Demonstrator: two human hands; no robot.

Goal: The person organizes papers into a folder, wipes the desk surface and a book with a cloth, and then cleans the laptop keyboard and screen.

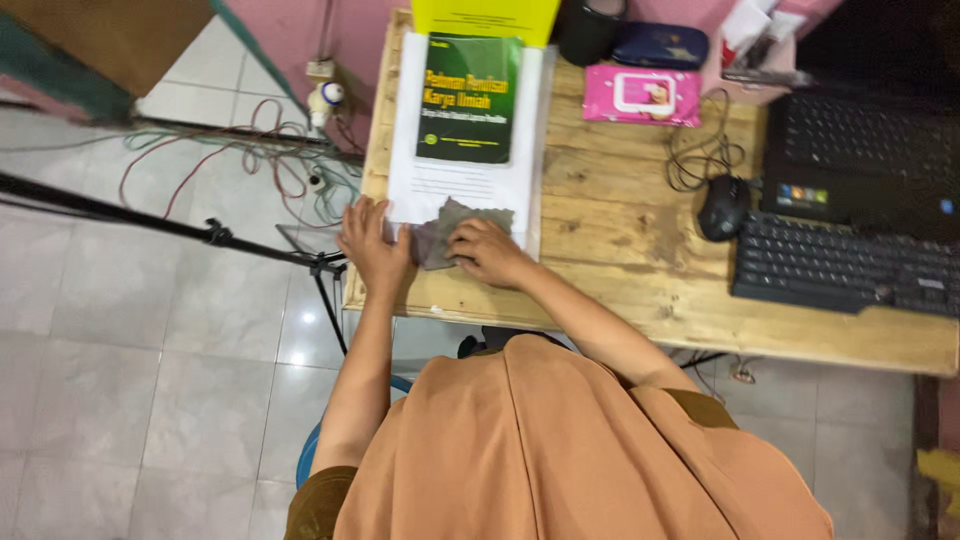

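A grey cloth (447, 228) lies on the wooden desk (620, 270) at the near edge of a stack of white papers (462, 182). My right hand (487, 252) presses down on the cloth with fingers curled over it. Flat on the desk just left of the cloth, my left hand (371, 240) touches the lower left corner of the papers, fingers spread. A dark green book (470, 97) lies on top of the papers, farther from me. A yellow sheet (487, 18) sits beyond the book.
To the right are a black mouse (722, 207) with coiled cable, a black keyboard (843, 268) and an open laptop (865, 155). A pink wipes pack (642, 94) and dark pouch (660, 45) lie at the back. Cables (250, 150) and a tripod leg (170, 225) cross the tiled floor on the left.
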